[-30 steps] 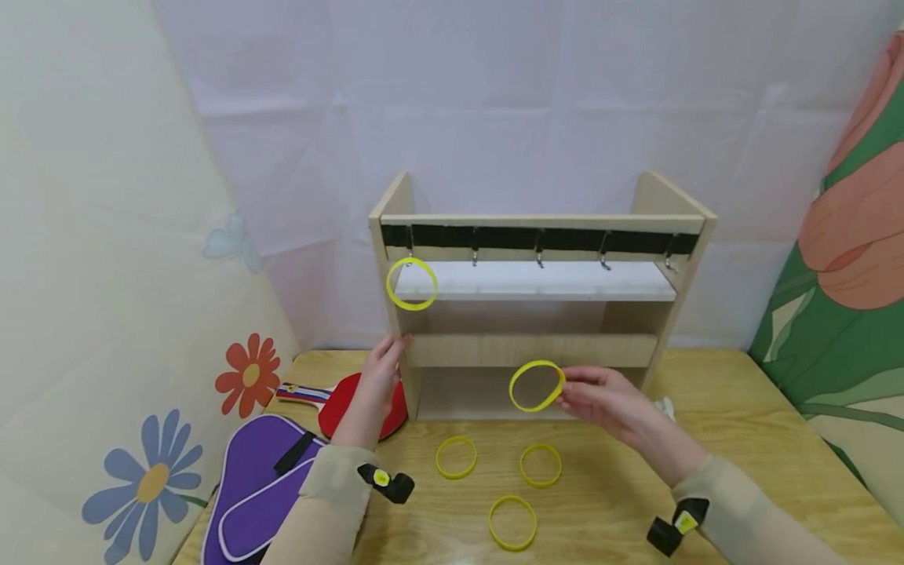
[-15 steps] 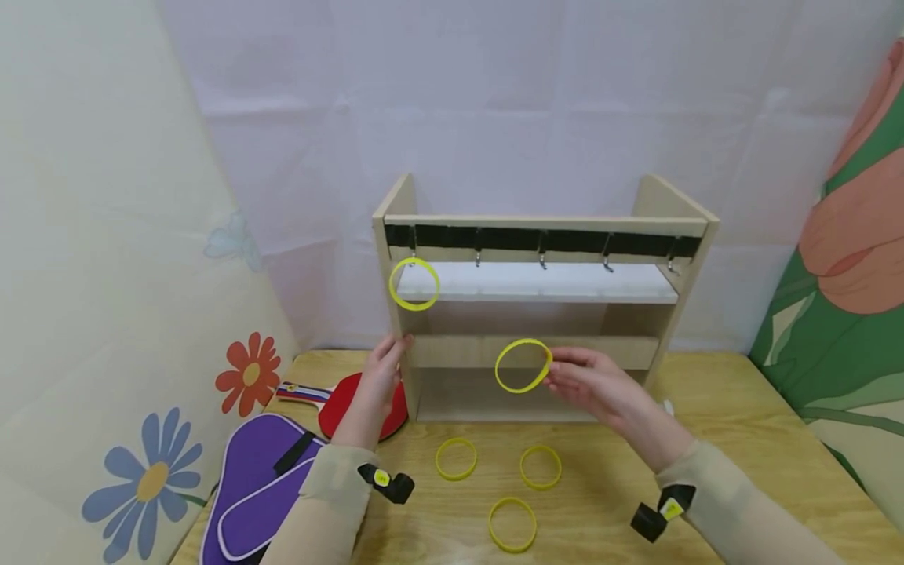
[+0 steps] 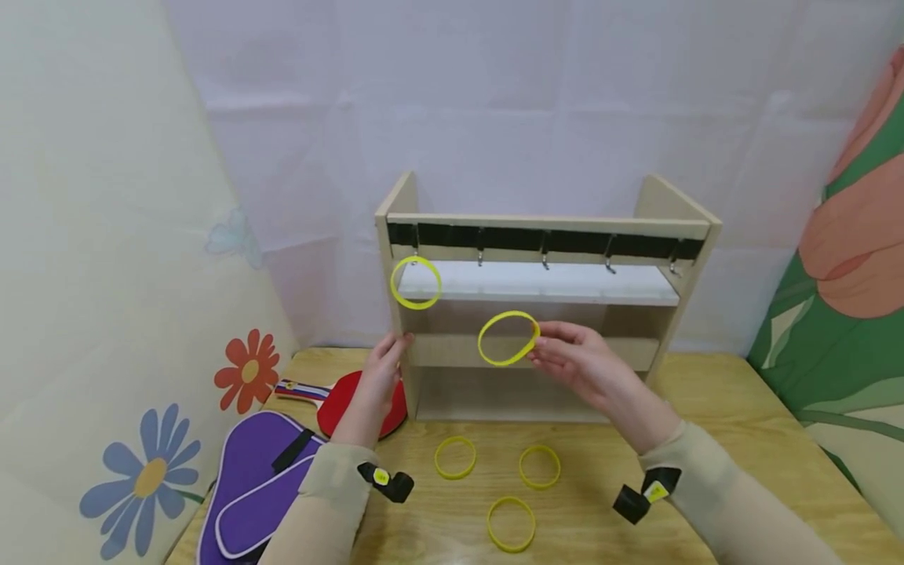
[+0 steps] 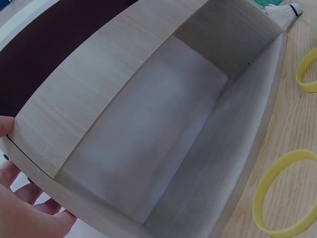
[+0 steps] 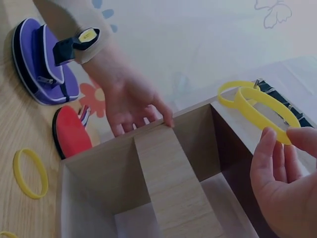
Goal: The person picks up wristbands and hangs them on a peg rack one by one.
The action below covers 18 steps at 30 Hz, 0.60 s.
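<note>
A wooden shelf unit point(image 3: 533, 351) carries a black strip point(image 3: 512, 238) with several metal hooks. On the leftmost hook hangs a yellow ring point(image 3: 417, 306). My left hand point(image 3: 377, 380) grips the unit's left side panel, thumb at the front and fingers round the outside, as the left wrist view shows. My right hand point(image 3: 589, 369) pinches another yellow ring point(image 3: 503, 363) between thumb and fingertips, in front of the middle board and below the hooks. Three more yellow rings point(image 3: 455, 476) point(image 3: 540, 486) point(image 3: 512, 549) lie on the wooden table point(image 3: 600, 502).
A red table tennis bat point(image 3: 344, 402) lies left of the unit, partly behind my left hand. A purple case point(image 3: 254, 471) lies at the table's left edge. In the left wrist view a white shuttlecock point(image 4: 281, 15) lies beyond the unit's far end.
My right hand has moved up and to the left with the ring it pinches. My left hand still grips the side panel.
</note>
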Motion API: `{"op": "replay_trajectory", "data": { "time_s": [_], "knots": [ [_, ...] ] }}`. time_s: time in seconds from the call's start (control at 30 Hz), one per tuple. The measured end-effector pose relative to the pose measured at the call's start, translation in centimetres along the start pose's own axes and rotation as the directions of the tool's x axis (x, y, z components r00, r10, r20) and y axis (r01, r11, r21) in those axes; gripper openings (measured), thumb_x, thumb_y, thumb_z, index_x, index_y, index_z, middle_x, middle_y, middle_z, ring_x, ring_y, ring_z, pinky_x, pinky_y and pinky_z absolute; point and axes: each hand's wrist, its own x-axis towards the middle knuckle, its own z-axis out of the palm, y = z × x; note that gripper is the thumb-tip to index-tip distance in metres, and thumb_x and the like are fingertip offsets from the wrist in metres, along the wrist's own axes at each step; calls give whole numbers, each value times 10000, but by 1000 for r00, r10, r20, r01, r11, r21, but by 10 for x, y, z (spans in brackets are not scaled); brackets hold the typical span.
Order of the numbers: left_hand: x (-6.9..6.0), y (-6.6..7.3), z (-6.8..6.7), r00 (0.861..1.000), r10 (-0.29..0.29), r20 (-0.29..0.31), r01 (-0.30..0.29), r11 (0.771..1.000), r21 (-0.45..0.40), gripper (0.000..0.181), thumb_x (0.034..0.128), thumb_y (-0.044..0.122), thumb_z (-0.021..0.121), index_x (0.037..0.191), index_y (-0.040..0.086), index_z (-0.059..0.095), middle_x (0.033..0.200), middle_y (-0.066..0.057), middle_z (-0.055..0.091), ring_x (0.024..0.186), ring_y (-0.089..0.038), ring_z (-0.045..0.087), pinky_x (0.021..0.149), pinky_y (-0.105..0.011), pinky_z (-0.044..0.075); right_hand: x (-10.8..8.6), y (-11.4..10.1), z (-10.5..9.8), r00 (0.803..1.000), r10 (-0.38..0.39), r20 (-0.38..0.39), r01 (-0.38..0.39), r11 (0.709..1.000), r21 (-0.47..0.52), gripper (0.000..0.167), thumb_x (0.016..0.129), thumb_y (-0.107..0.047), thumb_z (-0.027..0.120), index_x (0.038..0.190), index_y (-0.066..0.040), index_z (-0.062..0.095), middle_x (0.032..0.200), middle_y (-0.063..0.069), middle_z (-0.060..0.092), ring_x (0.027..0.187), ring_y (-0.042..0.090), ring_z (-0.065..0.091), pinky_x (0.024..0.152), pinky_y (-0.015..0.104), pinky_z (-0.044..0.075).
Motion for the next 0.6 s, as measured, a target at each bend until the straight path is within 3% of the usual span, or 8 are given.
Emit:
{"op": "replay_trajectory", "data": {
  "time_s": [0.43,0.6],
  "knots": [
    [-3,-2,0,999,40,3,-40,999,36,611,976,411,554,1516,171,399,1557,-143,339,1437,-338,278,1201,-592,201,9,-13,20,999,-39,-32,40,999,11,192,982,21,522,1095,-87,632,973,31,699,881,111,693,833,213,571],
    [-2,-3,0,999,31,7,-31,999,16,569,1000,345,523,1516,143,391,1558,-143,338,1447,-329,273,1214,-568,188,14,-20,30,996,-59,-61,61,998,20,181,983,18,519,1087,-84,627,1001,31,682,881,110,689,837,213,570]
  ]
}}
